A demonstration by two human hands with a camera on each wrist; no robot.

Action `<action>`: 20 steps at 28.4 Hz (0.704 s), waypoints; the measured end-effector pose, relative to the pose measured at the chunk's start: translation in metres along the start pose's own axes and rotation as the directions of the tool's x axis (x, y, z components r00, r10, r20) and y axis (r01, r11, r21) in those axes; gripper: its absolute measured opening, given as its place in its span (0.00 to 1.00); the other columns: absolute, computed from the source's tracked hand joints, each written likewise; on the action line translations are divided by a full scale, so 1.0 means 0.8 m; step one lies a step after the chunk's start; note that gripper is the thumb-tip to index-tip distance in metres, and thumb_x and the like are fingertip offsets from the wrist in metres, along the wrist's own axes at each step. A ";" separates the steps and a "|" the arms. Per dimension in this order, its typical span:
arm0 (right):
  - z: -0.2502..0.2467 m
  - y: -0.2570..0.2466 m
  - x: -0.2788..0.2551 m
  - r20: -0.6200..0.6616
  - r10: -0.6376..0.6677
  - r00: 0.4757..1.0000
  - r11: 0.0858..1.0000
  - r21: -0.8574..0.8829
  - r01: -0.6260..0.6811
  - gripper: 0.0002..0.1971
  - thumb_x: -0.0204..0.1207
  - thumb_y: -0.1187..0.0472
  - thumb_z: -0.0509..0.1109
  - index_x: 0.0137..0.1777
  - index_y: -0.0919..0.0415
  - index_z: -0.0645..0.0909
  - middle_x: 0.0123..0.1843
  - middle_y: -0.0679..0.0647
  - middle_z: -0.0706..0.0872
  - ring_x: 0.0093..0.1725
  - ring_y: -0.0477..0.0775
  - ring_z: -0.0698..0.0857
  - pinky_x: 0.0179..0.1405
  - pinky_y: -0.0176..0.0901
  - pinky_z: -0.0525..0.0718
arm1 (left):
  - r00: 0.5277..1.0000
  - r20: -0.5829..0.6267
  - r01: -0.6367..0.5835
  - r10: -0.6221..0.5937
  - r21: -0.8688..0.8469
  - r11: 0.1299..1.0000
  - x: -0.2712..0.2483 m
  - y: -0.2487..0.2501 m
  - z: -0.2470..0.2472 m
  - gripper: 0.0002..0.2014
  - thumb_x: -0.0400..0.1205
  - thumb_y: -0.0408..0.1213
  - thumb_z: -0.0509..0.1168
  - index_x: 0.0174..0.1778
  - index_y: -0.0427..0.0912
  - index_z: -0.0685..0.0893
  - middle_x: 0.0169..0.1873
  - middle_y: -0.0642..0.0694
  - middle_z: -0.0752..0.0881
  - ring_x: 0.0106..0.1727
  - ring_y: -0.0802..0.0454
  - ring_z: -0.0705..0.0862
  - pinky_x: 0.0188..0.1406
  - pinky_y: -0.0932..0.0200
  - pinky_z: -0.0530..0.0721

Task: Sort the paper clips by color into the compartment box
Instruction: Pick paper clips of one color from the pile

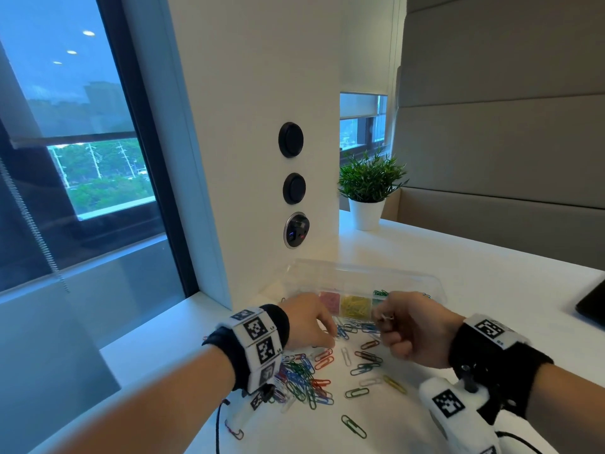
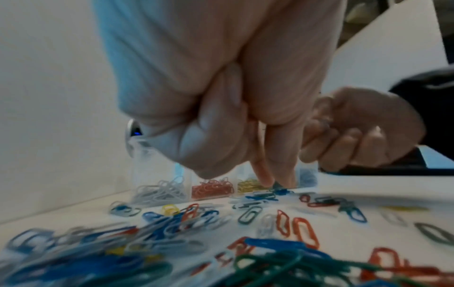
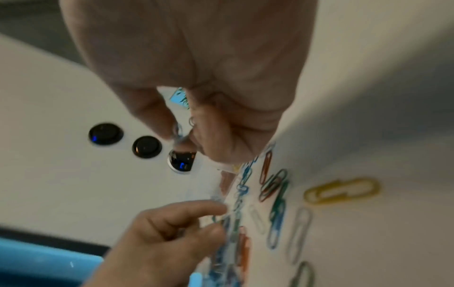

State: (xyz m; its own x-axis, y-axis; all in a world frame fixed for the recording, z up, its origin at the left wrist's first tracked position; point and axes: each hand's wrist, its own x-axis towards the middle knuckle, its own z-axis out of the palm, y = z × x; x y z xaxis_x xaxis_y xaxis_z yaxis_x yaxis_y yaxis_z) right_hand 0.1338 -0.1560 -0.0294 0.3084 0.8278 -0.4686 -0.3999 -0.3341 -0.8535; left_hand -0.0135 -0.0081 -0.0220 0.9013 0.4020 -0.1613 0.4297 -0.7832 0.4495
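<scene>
Pinching a white clip betw thumb & forefinger, right hand hovers just in front of the compartment box. Left hand, fingers curled down, fingertips on a blue clip nr the box. Loose clips scattered on white desk; box sections w/ white, red, yellow clips.

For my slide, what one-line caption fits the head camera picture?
Two hands sort coloured paper clips on a white desk into a clear compartment box.
</scene>
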 end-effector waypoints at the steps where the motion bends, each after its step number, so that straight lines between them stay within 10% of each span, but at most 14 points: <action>1: -0.001 -0.002 -0.001 0.034 0.010 0.999 0.995 0.095 -0.014 0.06 0.71 0.65 0.57 0.33 0.62 0.71 0.29 0.54 0.68 0.25 0.48 0.63 0.14 0.32 0.61 | 0.999 0.033 -0.034 0.033 0.034 0.999 0.003 0.007 0.004 0.12 0.80 0.41 0.72 0.59 0.46 0.90 0.55 0.52 0.88 0.41 0.67 0.81 0.43 0.76 0.71; 3: -0.003 -0.004 -0.004 0.084 -0.003 0.996 0.975 0.222 -0.016 0.06 0.65 0.63 0.54 0.30 0.62 0.69 0.31 0.56 0.69 0.25 0.49 0.62 0.13 0.30 0.60 | 0.989 0.114 -0.103 0.090 0.109 0.989 0.009 0.019 0.013 0.13 0.80 0.40 0.72 0.60 0.46 0.90 0.48 0.53 0.88 0.32 0.68 0.77 0.34 0.79 0.68; 8: -0.006 -0.002 -0.004 0.083 0.016 0.996 0.971 0.237 -0.036 0.09 0.68 0.61 0.57 0.27 0.60 0.67 0.30 0.56 0.69 0.23 0.47 0.59 0.11 0.28 0.58 | 0.983 0.154 -0.134 0.096 0.261 0.956 0.023 0.023 0.024 0.07 0.79 0.39 0.71 0.47 0.41 0.91 0.46 0.47 0.90 0.40 0.57 0.80 0.47 0.58 0.83; 13: -0.013 0.002 0.004 -0.119 0.020 0.993 0.995 -0.097 -0.032 0.12 0.81 0.61 0.60 0.35 0.60 0.75 0.27 0.52 0.72 0.20 0.46 0.63 0.12 0.31 0.59 | 0.970 0.241 -0.047 -0.026 0.288 0.956 0.026 0.021 0.019 0.06 0.78 0.35 0.67 0.34 0.43 0.83 0.32 0.43 0.80 0.36 0.47 0.77 0.36 0.54 0.80; 16: -0.012 -0.004 0.010 -0.187 -0.084 0.979 0.889 -0.458 -0.011 0.10 0.83 0.60 0.63 0.42 0.61 0.81 0.24 0.48 0.69 0.20 0.46 0.63 0.16 0.34 0.62 | 0.970 0.208 0.136 -0.123 -0.051 0.989 0.029 0.010 -0.002 0.11 0.82 0.37 0.62 0.32 0.44 0.73 0.26 0.48 0.68 0.26 0.50 0.67 0.24 0.61 0.69; 20: 0.001 -0.013 0.032 -0.075 -0.314 0.946 0.337 -0.941 0.037 0.14 0.86 0.57 0.60 0.59 0.59 0.86 0.46 0.52 0.88 0.40 0.50 0.83 0.42 0.38 0.82 | 0.942 0.213 0.312 -0.259 -0.839 0.446 0.039 -0.017 -0.025 0.10 0.76 0.32 0.51 0.29 0.44 0.66 0.24 0.48 0.65 0.21 0.55 0.58 0.15 0.70 0.56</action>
State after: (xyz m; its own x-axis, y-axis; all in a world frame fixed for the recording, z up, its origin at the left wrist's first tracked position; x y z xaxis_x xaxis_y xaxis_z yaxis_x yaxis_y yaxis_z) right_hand 0.1453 -0.1311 -0.0321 0.4821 0.8548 -0.1922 0.6891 -0.5054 -0.5193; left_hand 0.0076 0.0243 -0.0155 0.7496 0.4806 -0.4551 0.4269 0.1743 0.8873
